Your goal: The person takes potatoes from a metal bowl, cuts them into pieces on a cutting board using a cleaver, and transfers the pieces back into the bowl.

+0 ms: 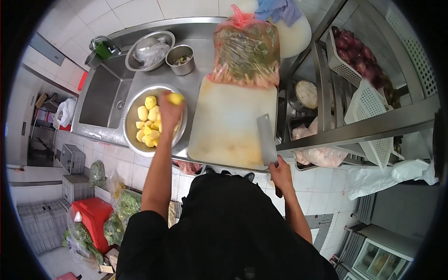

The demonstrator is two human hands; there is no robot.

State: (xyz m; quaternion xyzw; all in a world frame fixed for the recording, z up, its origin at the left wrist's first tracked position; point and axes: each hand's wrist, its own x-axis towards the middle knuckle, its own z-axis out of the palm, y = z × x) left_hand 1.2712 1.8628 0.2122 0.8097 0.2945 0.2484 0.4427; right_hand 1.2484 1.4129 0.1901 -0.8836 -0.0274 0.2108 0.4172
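My left hand [171,114] is over the right side of a steel bowl [129,140], its fingers closed around a peeled yellow potato [176,98]. Several more peeled potatoes [153,114], some in smaller pieces, lie in that bowl. My right hand [280,172] grips the handle of a cleaver [266,137] at the counter's front edge. The cleaver's broad blade extends over the right side of a white cutting board [224,123]. Fingers hide most of the handle.
Behind the board sits a red plastic bag of leafy greens [246,53]. A steel bowl with a plastic bag [154,52] and a steel pot [180,60] stand behind the potatoes. Left is a sink [105,100]; right, a metal rack [359,133] with baskets of red onions [352,49].
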